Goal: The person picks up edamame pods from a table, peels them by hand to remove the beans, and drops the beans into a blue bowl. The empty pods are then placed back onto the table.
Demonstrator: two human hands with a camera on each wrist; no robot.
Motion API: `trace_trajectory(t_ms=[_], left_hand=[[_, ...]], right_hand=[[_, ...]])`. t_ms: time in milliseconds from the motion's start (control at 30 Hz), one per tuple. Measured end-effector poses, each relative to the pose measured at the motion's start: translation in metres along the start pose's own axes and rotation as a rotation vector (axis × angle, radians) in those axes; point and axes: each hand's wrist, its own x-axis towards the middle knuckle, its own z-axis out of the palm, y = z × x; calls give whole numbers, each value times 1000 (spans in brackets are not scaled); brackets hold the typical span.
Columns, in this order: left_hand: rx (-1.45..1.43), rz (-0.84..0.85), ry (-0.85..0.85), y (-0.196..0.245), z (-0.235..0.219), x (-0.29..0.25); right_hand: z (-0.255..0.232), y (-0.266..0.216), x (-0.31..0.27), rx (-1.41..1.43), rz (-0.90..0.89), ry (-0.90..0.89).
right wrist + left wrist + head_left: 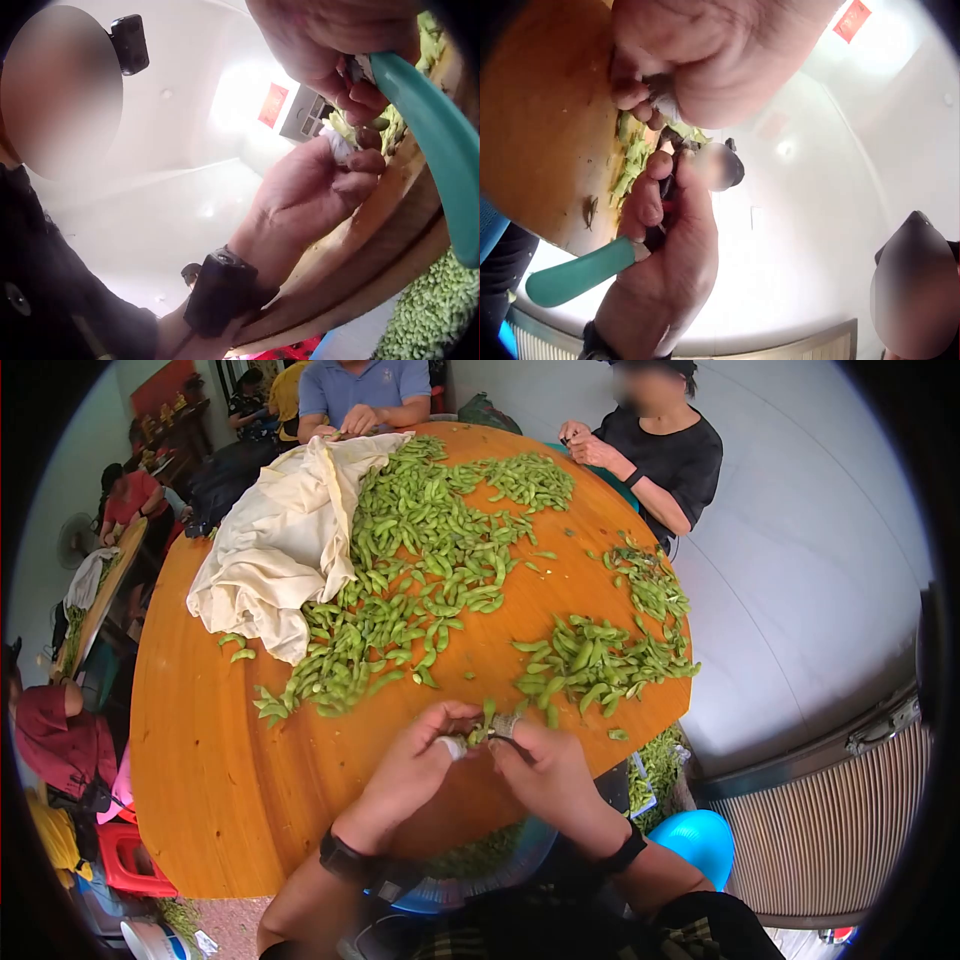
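Note:
My left hand (412, 762) is over the table's near edge and pinches a green soybean pod (478, 733); white wrap (453, 747) covers its thumb. Right beside it, my right hand (548, 768) grips a tool with a smooth teal handle (581, 274). That handle sticks out past the heel of the palm, while curled fingers hide most of the rest, so I cannot tell the tool's kind. The fingertips of both hands meet around the pod. Beyond them lies a heap of pods (595, 660), with a larger pile (430, 550) further back.
A cream cloth (285, 535) covers part of the large pile on the round wooden table (200, 760). Below the near edge, a container holds shelled beans (427, 315). A blue stool (697, 845) stands at right. Two people sit across the table, handling small things.

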Motion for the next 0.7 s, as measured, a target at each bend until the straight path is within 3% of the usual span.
trace_trajectory(t_ms=[33, 100, 167, 333, 400, 433, 500, 533, 700], left_hand=[[-84, -17, 36, 6, 0, -1], [-170, -35, 77, 8, -1, -2], [30, 6, 59, 7, -1, -3], [46, 46, 88, 3, -7, -4], [103, 76, 112, 8, -7, -3], [25, -2, 124, 19, -1, -5], [-54, -85, 129, 25, 4, -6], [-24, -83, 128, 25, 5, -6], [123, -57, 118, 25, 4, -6]], right_hand=[[-2, 2, 0, 0, -1, -3], [-6, 9, -1, -293, -167, -48], [-4, 9, -3, -384, -230, -53], [0, 18, -7, -554, -323, -81], [0, 24, -8, -333, -247, -15], [-4, 19, -6, -333, -246, -14], [-18, -2, -1, 104, 211, -110], [-21, -8, 1, 199, 354, -133], [-24, -4, 4, 304, 410, -193]])
